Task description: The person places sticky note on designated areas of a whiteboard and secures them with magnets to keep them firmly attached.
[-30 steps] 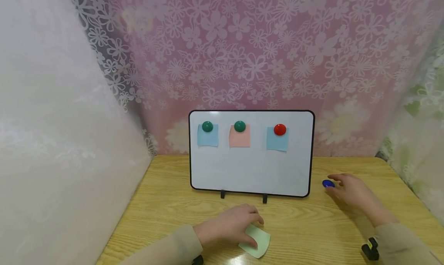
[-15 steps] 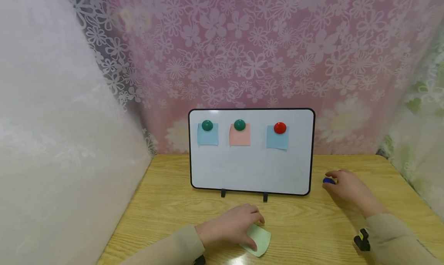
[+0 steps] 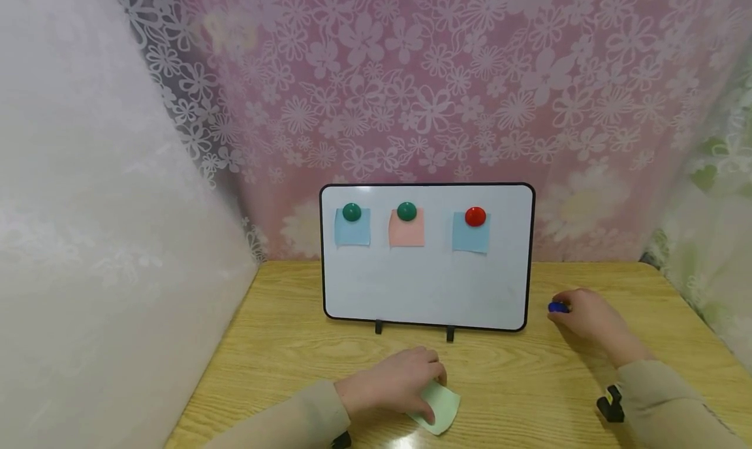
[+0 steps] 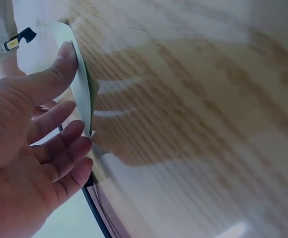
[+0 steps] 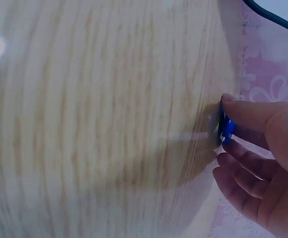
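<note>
On the wooden table, my right hand (image 3: 593, 318) pinches a round blue magnet (image 3: 557, 307) between thumb and index finger. The right wrist view shows the blue magnet (image 5: 227, 128) at the fingertips, close to the tabletop; the other fingers are loosely bent. My left hand (image 3: 396, 385) is over a pale green sticky note (image 3: 444, 406) nearer the front. In the left wrist view its thumb rests on the green note (image 4: 82, 94), and the fingers are loosely bent by the note's edge. Part of the note is hidden under the hand.
Behind the hands stands a whiteboard (image 3: 423, 286) with a black frame on small black feet (image 3: 450, 333). It bears two blue notes (image 3: 352, 233) and a pink note (image 3: 407, 233), under green magnets (image 3: 352, 212) and a red magnet (image 3: 475, 216). A floral curtain hangs behind.
My right hand has moved slightly left, and its thumb and index finger have closed on the blue magnet. The left hand's fingers have bent a little more; the thumb stays on the note.
</note>
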Available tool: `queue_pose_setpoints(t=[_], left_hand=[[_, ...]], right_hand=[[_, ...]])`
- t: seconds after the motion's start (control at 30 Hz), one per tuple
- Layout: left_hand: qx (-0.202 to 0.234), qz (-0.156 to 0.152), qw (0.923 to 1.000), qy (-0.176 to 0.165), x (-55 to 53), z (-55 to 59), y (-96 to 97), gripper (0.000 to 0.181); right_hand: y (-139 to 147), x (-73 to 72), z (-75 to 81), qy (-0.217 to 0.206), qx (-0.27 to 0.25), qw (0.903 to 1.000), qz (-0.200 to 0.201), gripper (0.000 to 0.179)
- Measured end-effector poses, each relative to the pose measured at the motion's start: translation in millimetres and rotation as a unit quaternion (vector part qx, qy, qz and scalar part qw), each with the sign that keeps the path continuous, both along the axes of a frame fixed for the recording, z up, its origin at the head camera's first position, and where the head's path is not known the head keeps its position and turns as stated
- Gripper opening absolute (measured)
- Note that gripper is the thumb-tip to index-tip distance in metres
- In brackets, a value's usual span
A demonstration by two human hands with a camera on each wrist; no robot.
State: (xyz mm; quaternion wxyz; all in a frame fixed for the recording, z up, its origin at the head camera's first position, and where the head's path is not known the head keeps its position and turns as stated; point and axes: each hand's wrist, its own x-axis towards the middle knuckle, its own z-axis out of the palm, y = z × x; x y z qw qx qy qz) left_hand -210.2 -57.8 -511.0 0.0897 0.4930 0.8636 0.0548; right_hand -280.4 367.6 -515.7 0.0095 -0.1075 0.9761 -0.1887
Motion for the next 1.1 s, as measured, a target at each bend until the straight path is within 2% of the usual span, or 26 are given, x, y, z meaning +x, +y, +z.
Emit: queue_pose_setpoints(t=[0.17, 0.47, 0.7, 1.1], left_hand=[[-0.013, 0.006, 0.9998, 0.012, 2.0, 2.4, 4.4, 0.055], [-0.024, 0.025, 0.9993, 0.012, 3.5, 4.4, 9.3, 0.057], [-0.017, 0.032, 0.9993, 0.006, 1.8, 3.3, 9.5, 0.059], [-0.018, 0.044, 0.9988, -0.013, 0.3, -1.2, 10.5, 0.061]], right_hand=[[0.4, -0.4, 1.9, -0.01, 0.007, 0.9999, -0.003, 0.048], [2.7, -4.9, 2.5, -0.02, 0.01, 0.9997, -0.011, 0.047], [-3.0, -4.4, 2.8, -0.006, 0.014, 0.9995, -0.027, 0.041], [-12.0, -5.4, 6.5, -0.024, 0.013, 0.998, -0.057, 0.041]])
